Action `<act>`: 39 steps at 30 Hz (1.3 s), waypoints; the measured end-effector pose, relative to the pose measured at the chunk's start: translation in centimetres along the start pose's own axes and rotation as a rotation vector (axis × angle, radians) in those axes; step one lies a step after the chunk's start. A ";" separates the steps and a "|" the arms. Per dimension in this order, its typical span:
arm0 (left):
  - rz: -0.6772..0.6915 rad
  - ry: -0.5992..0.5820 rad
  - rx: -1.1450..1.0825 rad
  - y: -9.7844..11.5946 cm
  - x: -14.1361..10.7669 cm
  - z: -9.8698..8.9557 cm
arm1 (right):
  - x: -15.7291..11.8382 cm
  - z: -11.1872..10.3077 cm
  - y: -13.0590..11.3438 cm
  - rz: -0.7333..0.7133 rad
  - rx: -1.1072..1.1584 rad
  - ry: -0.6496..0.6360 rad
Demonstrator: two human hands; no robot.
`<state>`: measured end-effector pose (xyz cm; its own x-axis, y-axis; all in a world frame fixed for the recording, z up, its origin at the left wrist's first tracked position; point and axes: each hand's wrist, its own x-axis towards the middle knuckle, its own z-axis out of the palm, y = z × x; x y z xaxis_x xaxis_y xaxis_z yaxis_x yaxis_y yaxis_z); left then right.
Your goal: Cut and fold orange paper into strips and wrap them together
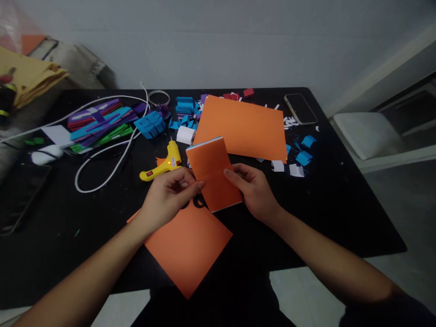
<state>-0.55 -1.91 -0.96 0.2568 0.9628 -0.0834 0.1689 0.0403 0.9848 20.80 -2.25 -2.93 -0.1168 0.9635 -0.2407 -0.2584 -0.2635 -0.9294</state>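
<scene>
A stack of orange paper (214, 159) with a crease across its middle is held up over the table, white and blue layers showing at its top edge. My left hand (172, 195) pinches its left edge between thumb and fingers. On the right edge, my right hand (254, 188) grips it, thumb on the front face. Below, a loose orange sheet (187, 245) lies flat. Black loop handles, apparently of scissors (198, 203), show partly under my left hand. A yellow glue gun (165, 164) lies just beyond that hand.
A larger orange sheet (245, 129) lies behind, with blue and white paper scraps (304, 157) around it. A phone (300, 109) is at the back right. Bundled coloured strips (102, 122) and a looping white cable (102, 185) occupy the left. A dark tablet-like device (22, 195) lies far left.
</scene>
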 end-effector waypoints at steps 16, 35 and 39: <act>0.006 -0.012 0.042 0.3 0.0 -0.1 | 0.2 -0.4 0.5 0.006 0.053 -0.010; -0.082 0.022 -0.228 -0.4 0.4 0.5 | -0.2 0.0 0.1 0.034 0.015 -0.127; -0.124 -0.016 -0.202 -0.5 0.2 0.4 | -0.1 0.0 0.2 0.042 0.021 -0.131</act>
<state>-0.16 -1.82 -1.54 0.2610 0.9430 -0.2066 0.0062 0.2124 0.9772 20.77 -2.44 -3.11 -0.2522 0.9376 -0.2395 -0.2707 -0.3060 -0.9127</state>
